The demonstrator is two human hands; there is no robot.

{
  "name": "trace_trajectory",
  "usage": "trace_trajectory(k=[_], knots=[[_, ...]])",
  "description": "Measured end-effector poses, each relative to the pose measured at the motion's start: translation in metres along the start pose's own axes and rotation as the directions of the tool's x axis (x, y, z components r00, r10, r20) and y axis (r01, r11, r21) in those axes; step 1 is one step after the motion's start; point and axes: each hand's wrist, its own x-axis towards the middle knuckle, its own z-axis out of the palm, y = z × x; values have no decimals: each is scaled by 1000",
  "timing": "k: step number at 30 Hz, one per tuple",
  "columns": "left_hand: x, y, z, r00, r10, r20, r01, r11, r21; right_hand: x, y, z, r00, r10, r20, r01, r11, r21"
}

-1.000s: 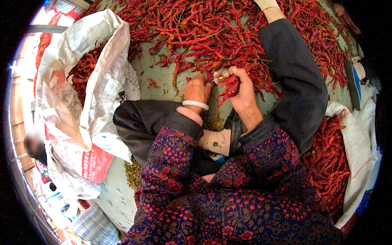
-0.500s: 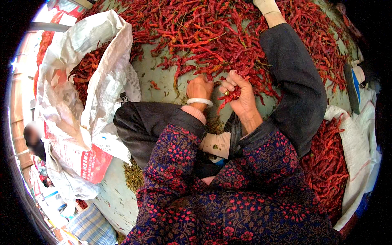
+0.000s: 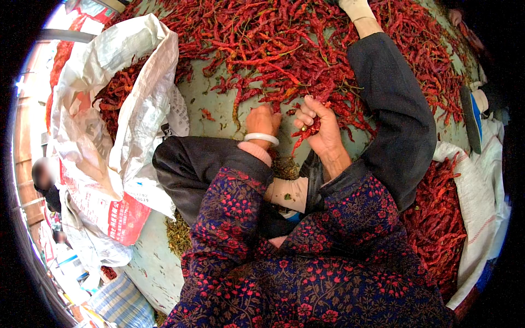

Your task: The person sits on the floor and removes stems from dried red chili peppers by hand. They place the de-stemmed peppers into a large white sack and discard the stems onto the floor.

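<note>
My left hand (image 3: 262,123), with a white bangle (image 3: 261,138) at the wrist, has its fingers curled at the near edge of the pile of dried red chillies (image 3: 273,49); its fingertips and anything in them are hidden. Just to its right, my right hand (image 3: 322,131) is closed around several red chillies (image 3: 299,141), thumb raised over the curled fingers, with chilli ends dangling below. Small dry stem bits (image 3: 287,165) lie under my hands, between my legs.
A white woven sack (image 3: 136,126) holding chillies stands at left, another (image 3: 470,208) at right. My trousered legs (image 3: 394,109) frame my hands. A blue-edged shoe (image 3: 471,120) lies far right, a striped bundle (image 3: 120,300) lower left. People (image 3: 52,199) are at the far left.
My right hand's fingers have curled further over the chillies, covering more of them, and its thumb has shifted slightly down. My left hand has moved very little.
</note>
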Motion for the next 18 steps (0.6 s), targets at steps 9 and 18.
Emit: trace_trajectory(k=[9, 18], knots=[[-24, -64, -54, 869, -8, 494, 490, 146, -859, -4, 0, 8, 998, -9, -67, -17, 926, -377], [-49, -40, -66, 915, 134, 381, 367, 117, -923, -9, 6, 13, 990, 131, -56, -139, 814, -563]])
